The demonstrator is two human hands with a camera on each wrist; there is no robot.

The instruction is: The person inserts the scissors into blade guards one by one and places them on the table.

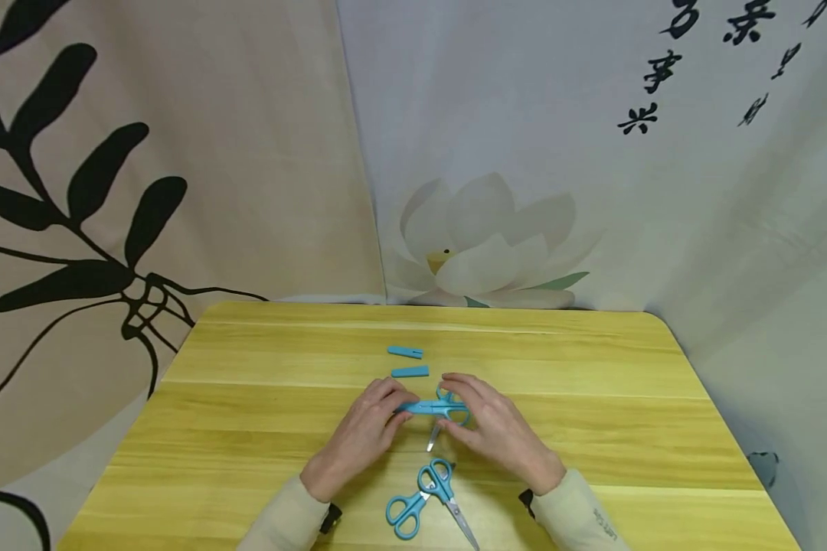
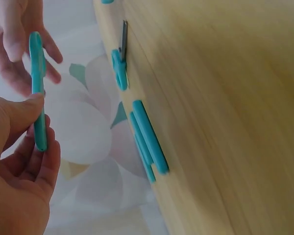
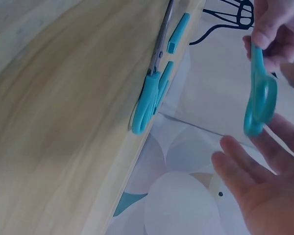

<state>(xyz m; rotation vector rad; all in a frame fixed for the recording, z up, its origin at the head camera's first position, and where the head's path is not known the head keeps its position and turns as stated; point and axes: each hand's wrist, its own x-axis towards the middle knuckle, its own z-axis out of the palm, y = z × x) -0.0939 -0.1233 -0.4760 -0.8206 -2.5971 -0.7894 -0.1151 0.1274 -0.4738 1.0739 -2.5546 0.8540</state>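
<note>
Between the hands is a pair of blue-handled scissors (image 1: 423,407), its blades inside a blue cover. My left hand (image 1: 368,421) pinches the covered end between thumb and fingers, as the left wrist view shows with the hand (image 2: 24,161). My right hand (image 1: 492,428) is at the handle end; in the right wrist view its fingers (image 3: 237,156) are spread close to the handle loops (image 3: 262,105), not curled round them. Whether they touch cannot be told. Beneath the held pair, another pair of scissors shows a bare blade (image 1: 434,436), its handle partly hidden.
Two blue blade covers (image 1: 405,353) lie one before the other beyond the hands. Two more pairs of scissors with bare blades, one with its blade toward the front (image 1: 441,482) and one partly under it (image 1: 405,516), lie crossed nearer me. A patterned curtain (image 1: 482,153) hangs behind the table.
</note>
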